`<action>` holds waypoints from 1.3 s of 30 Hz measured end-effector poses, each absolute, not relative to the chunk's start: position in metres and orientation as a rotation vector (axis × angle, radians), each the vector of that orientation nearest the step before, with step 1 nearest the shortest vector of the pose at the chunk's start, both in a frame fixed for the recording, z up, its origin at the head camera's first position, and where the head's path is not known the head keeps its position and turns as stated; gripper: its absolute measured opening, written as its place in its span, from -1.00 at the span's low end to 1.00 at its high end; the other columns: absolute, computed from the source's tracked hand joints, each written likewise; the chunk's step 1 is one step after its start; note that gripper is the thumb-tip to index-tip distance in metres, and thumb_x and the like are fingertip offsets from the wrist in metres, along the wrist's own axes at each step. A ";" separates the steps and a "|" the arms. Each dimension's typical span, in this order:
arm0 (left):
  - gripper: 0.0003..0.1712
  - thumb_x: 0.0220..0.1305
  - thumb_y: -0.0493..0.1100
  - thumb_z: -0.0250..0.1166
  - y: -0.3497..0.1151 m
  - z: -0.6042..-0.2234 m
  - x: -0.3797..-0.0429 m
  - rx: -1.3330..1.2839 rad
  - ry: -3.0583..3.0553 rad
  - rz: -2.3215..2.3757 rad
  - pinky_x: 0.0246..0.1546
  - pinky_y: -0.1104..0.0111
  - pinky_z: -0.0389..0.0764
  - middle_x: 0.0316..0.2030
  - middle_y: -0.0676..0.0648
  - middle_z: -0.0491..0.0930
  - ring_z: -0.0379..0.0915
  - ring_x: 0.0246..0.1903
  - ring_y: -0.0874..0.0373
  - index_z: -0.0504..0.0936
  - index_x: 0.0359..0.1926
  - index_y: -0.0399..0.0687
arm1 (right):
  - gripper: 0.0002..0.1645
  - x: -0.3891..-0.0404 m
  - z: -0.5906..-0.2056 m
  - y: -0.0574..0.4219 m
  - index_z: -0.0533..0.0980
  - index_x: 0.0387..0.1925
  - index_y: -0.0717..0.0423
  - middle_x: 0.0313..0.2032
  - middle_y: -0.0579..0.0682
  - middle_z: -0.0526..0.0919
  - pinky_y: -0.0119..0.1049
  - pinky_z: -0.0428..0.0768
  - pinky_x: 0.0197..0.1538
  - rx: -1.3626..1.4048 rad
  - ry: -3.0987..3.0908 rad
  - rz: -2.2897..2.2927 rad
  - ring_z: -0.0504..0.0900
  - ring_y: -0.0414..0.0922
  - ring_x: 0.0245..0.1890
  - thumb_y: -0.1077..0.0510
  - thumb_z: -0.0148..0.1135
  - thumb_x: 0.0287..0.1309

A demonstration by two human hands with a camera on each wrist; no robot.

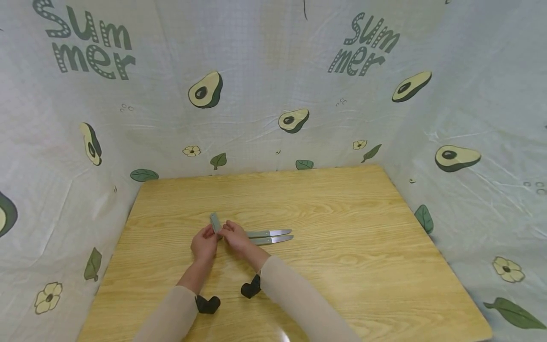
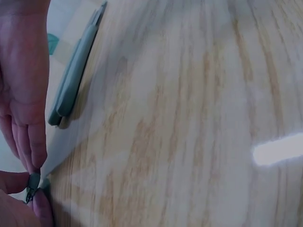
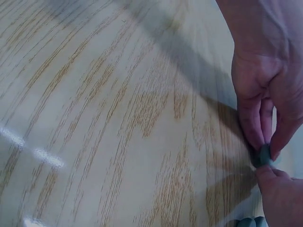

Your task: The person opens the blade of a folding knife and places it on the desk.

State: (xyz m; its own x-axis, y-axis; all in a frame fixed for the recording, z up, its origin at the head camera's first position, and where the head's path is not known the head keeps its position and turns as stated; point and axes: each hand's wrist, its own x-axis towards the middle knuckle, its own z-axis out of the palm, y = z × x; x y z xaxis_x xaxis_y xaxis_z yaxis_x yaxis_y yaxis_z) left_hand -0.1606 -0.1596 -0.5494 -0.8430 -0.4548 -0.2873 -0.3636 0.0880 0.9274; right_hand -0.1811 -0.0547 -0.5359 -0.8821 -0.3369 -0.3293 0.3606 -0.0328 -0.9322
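A folding knife (image 1: 215, 221) with a grey-green handle is held upright-slanted between the two hands, left of the table's middle. No blade of it can be made out. My left hand (image 1: 204, 244) grips the handle between thumb and fingers, seen also in the right wrist view, where the left hand (image 3: 265, 80) comes down from the top. At the handle's near end, my right hand (image 1: 236, 236) pinches with its fingertips; the exact spot is partly hidden. Beside the right hand lie two similar knives, a far knife (image 1: 269, 233) and a near knife (image 1: 273, 240), blades out and pointing right.
Everything lies on a light wood-grain table (image 1: 342, 256). A white curtain (image 1: 256, 142) printed with avocados and leaves stands round its back and sides. Each wrist carries a black strap piece (image 1: 208, 305). Light reflects off the tabletop near the front.
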 end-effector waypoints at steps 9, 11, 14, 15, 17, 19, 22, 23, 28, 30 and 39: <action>-0.40 0.26 -0.30 0.28 -0.158 -0.551 -0.160 0.823 -2.256 -1.850 -0.04 0.48 0.66 0.14 -0.35 0.53 0.50 0.14 -0.14 0.38 0.32 -0.26 | -0.28 -0.182 -0.535 -0.051 0.07 0.43 0.37 0.38 0.32 0.25 -0.05 0.30 0.45 0.020 1.774 -1.997 0.22 0.13 0.43 0.24 0.06 0.34; -0.40 0.27 -0.32 0.26 -0.157 -0.550 -0.161 0.809 -2.230 -1.886 -0.07 0.55 0.65 0.15 -0.34 0.52 0.49 0.15 -0.13 0.37 0.33 -0.23 | -0.28 -0.183 -0.535 -0.050 0.08 0.42 0.38 0.37 0.33 0.27 -0.05 0.31 0.44 0.024 1.779 -2.016 0.24 0.13 0.42 0.26 0.07 0.33; -0.41 0.28 -0.36 0.24 -0.154 -0.547 -0.162 0.764 -2.200 -1.942 -0.16 0.66 0.61 0.15 -0.36 0.51 0.49 0.14 -0.15 0.38 0.33 -0.21 | -0.29 -0.187 -0.535 -0.049 0.09 0.41 0.41 0.34 0.34 0.31 -0.06 0.34 0.42 0.032 1.798 -2.051 0.30 0.13 0.39 0.29 0.08 0.31; -0.42 0.28 -0.36 0.24 -0.153 -0.547 -0.163 0.742 -2.203 -1.954 -0.18 0.69 0.60 0.15 -0.38 0.51 0.49 0.13 -0.15 0.38 0.33 -0.22 | -0.29 -0.188 -0.535 -0.049 0.10 0.40 0.42 0.32 0.35 0.33 -0.07 0.36 0.41 0.034 1.814 -2.062 0.32 0.13 0.37 0.30 0.08 0.30; -0.42 0.27 -0.36 0.25 -0.150 -0.545 -0.164 0.700 -2.211 -1.968 -0.24 0.75 0.56 0.13 -0.37 0.52 0.53 0.08 -0.07 0.40 0.32 -0.20 | -0.31 -0.190 -0.536 -0.047 0.12 0.39 0.43 0.30 0.35 0.36 -0.08 0.38 0.40 0.044 1.833 -2.082 0.34 0.12 0.36 0.32 0.08 0.30; -0.41 0.26 -0.34 0.28 -0.149 -0.544 -0.164 0.664 -2.233 -1.973 -0.26 0.77 0.54 0.13 -0.36 0.53 0.56 -0.02 0.06 0.41 0.32 -0.18 | -0.32 -0.192 -0.536 -0.044 0.14 0.38 0.42 0.29 0.35 0.37 -0.10 0.40 0.39 0.055 1.846 -2.091 0.36 0.12 0.35 0.32 0.08 0.30; -0.37 0.24 -0.34 0.30 -0.148 -0.544 -0.164 0.623 -2.223 -2.031 -0.26 0.76 0.55 0.13 -0.35 0.53 0.55 -0.16 0.32 0.39 0.33 -0.15 | -0.33 -0.195 -0.538 -0.040 0.19 0.37 0.40 0.27 0.34 0.41 -0.14 0.46 0.35 0.087 1.859 -2.096 0.40 0.10 0.32 0.30 0.11 0.28; -0.36 0.24 -0.34 0.30 -0.147 -0.545 -0.164 0.606 -2.228 -2.050 -0.25 0.75 0.56 0.13 -0.34 0.53 0.55 -0.20 0.39 0.39 0.34 -0.13 | -0.35 -0.196 -0.538 -0.038 0.23 0.35 0.38 0.25 0.32 0.45 -0.16 0.50 0.31 0.104 1.865 -2.098 0.44 0.08 0.29 0.30 0.12 0.27; -0.32 0.21 -0.39 0.31 -0.146 -0.546 -0.165 0.475 -2.245 -2.168 -0.19 0.69 0.60 0.11 -0.32 0.55 0.55 -0.26 0.49 0.38 0.35 -0.08 | -0.51 -0.201 -0.540 -0.026 0.49 0.16 0.29 -0.02 0.20 0.69 -0.31 0.73 -0.11 0.224 1.929 -2.105 0.71 -0.12 -0.13 0.23 0.27 0.20; -0.32 0.20 -0.40 0.31 -0.145 -0.546 -0.165 0.429 -2.249 -2.196 -0.18 0.69 0.59 0.12 -0.33 0.54 0.54 -0.25 0.48 0.38 0.35 -0.09 | -0.54 -0.203 -0.540 -0.021 0.53 0.09 0.27 -0.09 0.18 0.72 -0.32 0.74 -0.23 0.257 1.935 -2.099 0.72 -0.16 -0.26 0.20 0.32 0.16; -0.33 0.21 -0.31 0.34 -0.139 -0.550 -0.164 0.450 -2.188 -2.219 -0.20 0.65 0.63 -0.06 -0.15 0.60 0.53 -0.29 0.47 0.36 0.33 -0.23 | -0.64 -0.205 -0.539 -0.010 0.50 -0.01 0.26 -0.35 -0.07 0.65 -0.45 0.69 -0.41 0.310 1.800 -2.182 0.64 -0.28 -0.45 0.27 0.31 0.16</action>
State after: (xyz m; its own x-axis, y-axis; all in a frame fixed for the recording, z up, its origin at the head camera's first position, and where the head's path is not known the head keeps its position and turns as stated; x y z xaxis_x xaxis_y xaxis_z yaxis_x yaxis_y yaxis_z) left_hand -0.1640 -0.1387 -0.5502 -0.9591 -0.1938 -0.2065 -0.2037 -0.0343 0.9784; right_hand -0.2054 -0.0095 -0.5386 -0.9332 -0.0889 -0.3481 0.3587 -0.1735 -0.9172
